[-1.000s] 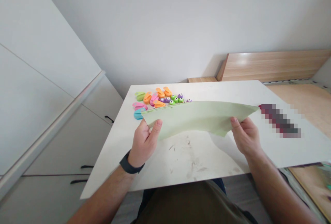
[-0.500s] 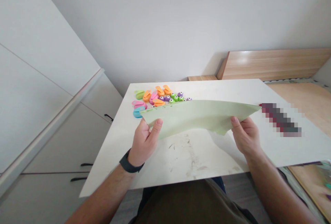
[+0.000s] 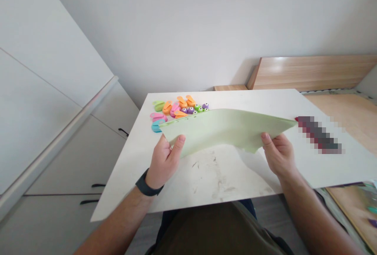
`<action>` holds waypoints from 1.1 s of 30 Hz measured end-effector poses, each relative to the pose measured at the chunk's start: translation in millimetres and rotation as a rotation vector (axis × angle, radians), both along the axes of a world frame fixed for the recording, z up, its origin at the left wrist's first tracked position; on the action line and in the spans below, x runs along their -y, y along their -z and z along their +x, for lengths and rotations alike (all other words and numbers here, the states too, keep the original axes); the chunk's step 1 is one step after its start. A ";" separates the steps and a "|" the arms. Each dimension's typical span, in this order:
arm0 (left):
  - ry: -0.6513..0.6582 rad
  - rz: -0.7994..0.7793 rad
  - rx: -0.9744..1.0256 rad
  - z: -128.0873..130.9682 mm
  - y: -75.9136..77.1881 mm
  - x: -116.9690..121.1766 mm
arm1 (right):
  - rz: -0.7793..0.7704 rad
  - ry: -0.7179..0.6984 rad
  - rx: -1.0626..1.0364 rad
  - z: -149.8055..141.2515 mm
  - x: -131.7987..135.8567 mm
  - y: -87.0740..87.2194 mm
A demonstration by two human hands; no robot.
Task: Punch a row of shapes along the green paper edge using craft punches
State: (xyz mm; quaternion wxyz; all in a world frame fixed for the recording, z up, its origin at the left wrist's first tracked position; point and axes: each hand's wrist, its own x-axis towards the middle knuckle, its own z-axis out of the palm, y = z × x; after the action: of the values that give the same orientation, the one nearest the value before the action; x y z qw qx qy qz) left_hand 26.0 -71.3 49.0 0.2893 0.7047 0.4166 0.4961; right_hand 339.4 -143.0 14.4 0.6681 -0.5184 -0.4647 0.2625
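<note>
A pale green sheet of paper [image 3: 218, 129] is held up above the table, bowed along its length, with an uneven lower edge. My left hand [image 3: 166, 156] grips its left end, thumb on the near face. At the right end my right hand [image 3: 278, 155] pinches it the same way; the fingers of both hands are partly hidden behind the sheet. Just beyond the sheet's left half lie several colourful craft punches, among them a blue one [image 3: 158, 125], an orange one [image 3: 182, 102] and a small purple one [image 3: 205, 106]. The sheet covers part of this group.
The white table [image 3: 188, 200] has dark scuffs near its front. A blurred-out dark and red object [image 3: 319, 135] lies on its right side. White cabinets [image 3: 67, 156] stand at the left, a wall behind, and a wooden bed frame [image 3: 318, 73] at the right.
The sheet's upper edge has risen in the middle and bends more, covering some of the small punches. Both hands keep their hold and have barely moved.
</note>
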 end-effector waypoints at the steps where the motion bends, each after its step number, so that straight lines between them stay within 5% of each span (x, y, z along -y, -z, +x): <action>1: -0.003 0.002 -0.003 0.2 0.0 0.4 | 0.004 0.002 -0.003 -0.6 -0.2 0.2; 8: 0.030 -0.084 0.048 -3.3 -11.6 8.2 | -0.017 0.035 0.003 3.2 8.4 -14.0; 13: 0.140 -0.256 -0.019 -9.8 -11.8 7.2 | -0.298 -0.020 0.071 18.3 18.2 -28.5; 17: 0.159 -0.339 -0.221 -9.4 3.5 1.0 | -0.522 -0.157 0.210 24.1 11.8 -18.9; 24: 0.086 -0.359 -0.702 -7.9 16.9 -6.2 | -0.705 -0.089 0.771 30.2 -7.1 -3.4; 33: 0.086 -0.419 -0.657 -15.7 23.6 -20.3 | -0.737 -0.105 0.946 36.8 -6.3 -3.9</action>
State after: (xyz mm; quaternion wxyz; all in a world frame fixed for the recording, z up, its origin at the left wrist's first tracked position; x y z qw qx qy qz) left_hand 10.3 -51.0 25.4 0.2988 0.7683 0.5496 0.1358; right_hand 376.2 -136.7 18.3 0.1510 -0.7527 -0.6150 0.1799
